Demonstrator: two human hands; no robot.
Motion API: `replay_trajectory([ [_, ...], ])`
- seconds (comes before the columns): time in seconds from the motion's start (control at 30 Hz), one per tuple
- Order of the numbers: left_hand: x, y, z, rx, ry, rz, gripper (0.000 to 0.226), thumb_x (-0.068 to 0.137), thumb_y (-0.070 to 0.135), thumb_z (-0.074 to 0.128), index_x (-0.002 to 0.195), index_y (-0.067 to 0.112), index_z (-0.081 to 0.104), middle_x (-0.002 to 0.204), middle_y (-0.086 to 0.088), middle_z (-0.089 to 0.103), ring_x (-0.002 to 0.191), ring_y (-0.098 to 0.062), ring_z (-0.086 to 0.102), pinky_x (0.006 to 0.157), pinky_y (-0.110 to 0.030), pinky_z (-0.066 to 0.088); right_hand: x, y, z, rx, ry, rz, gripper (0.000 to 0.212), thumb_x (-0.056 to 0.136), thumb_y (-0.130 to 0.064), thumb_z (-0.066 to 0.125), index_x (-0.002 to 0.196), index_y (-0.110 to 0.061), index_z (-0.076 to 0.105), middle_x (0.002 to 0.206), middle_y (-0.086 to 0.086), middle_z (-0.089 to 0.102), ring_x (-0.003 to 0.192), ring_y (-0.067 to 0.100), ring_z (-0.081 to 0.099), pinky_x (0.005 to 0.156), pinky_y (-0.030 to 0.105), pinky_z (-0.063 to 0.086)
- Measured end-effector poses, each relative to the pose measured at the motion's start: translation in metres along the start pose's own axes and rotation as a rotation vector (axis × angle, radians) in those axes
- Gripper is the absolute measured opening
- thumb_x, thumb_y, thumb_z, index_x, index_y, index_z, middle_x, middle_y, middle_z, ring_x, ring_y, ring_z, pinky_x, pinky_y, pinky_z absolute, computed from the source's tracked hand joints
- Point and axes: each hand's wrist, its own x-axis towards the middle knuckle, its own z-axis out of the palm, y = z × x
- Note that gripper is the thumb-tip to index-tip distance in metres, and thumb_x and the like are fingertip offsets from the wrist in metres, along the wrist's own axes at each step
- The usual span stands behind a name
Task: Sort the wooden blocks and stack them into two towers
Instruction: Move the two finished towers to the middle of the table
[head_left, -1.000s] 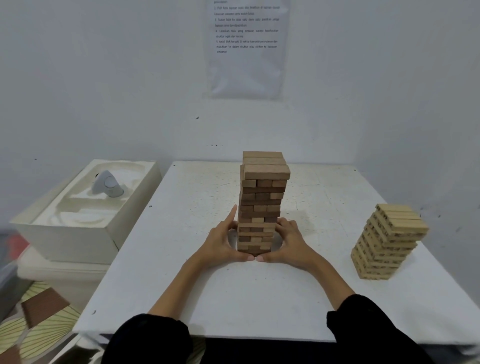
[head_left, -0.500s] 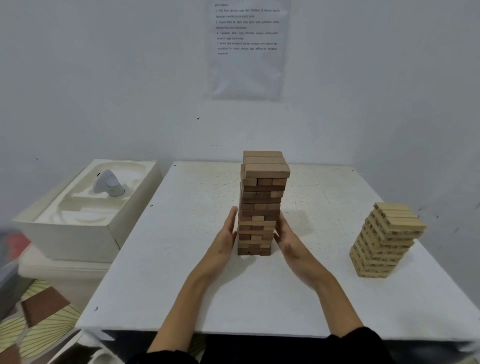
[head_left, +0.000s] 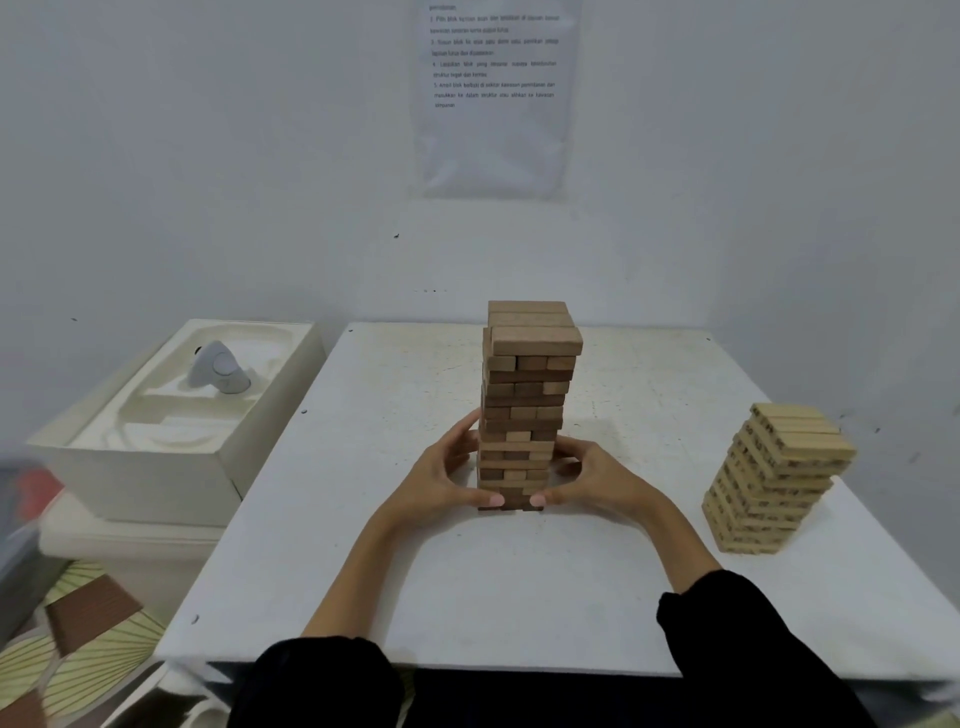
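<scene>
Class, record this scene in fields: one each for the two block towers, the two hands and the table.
tall tower: centre of table, brown and tan blocks, upright
short tower: right side of table, pale blocks, layers slightly twisted
left hand: grips the tall tower's base from its left
right hand: grips the same base from its right
table: white, bears both towers

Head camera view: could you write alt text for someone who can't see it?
A person's left hand and right hand hold the base of a tall tower of brown wooden blocks on a white table. A shorter tower of paler blocks stands apart to its right; a white box sits beside the table.
</scene>
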Motion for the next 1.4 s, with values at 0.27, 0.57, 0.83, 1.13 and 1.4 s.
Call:
replay_trajectory([
  [0.27,0.002,0.005,0.002,0.016,0.01,0.016,0.098,0.063,0.022,0.086,0.145,0.023,0.032,0.128,0.001,0.057,0.123,-0.016,0.052,0.107,-0.042,0.04,-0.002,-0.001,0.0,-0.005,-0.02,-0.016,0.057,0.069,-0.011,0.082,0.116,-0.03,0.056,0.111,-0.007,0.065,0.104,0.007,0.059,0.077,0.015,0.051],
  [0.57,0.002,0.014,0.01,0.048,-0.048,0.051,0.101,0.057,0.002,0.088,0.142,0.018,0.035,0.117,0.021,0.062,0.113,-0.001,0.056,0.088,-0.014,0.045,0.005,0.008,0.002,-0.143,0.005,-0.051,0.087,0.042,-0.038,0.09,0.121,-0.028,0.054,0.124,-0.01,0.043,0.119,0.013,0.044,0.097,0.036,0.048],
  [0.83,0.001,0.016,0.006,0.104,-0.076,0.062,0.11,0.055,0.005,0.089,0.145,0.006,0.026,0.115,0.031,0.058,0.111,0.009,0.053,0.088,-0.007,0.04,0.004,0.008,0.005,-0.177,0.075,-0.049,0.081,0.046,-0.026,0.094,0.118,-0.022,0.056,0.12,-0.007,0.045,0.112,0.009,0.045,0.085,0.015,0.042],
  [1.13,0.001,0.021,0.006,0.122,-0.101,0.044,0.106,0.058,0.003,0.088,0.144,0.005,0.026,0.116,0.028,0.054,0.108,0.015,0.051,0.084,-0.004,0.039,-0.009,-0.001,0.005,-0.267,0.051,-0.044,0.065,0.059,-0.031,0.088,0.104,-0.043,0.043,0.125,-0.005,0.032,0.122,0.011,0.034,0.108,0.029,0.032],
  [1.4,-0.003,0.025,0.01,0.171,-0.046,0.096,0.091,0.06,0.0,0.086,0.137,0.005,0.036,0.101,0.038,0.061,0.1,0.012,0.057,0.079,-0.004,0.042,-0.011,-0.002,0.011,-0.215,0.132,-0.108,0.061,0.058,-0.025,0.089,0.095,-0.042,0.044,0.11,-0.016,0.036,0.122,0.015,0.039,0.103,0.03,0.037],
])
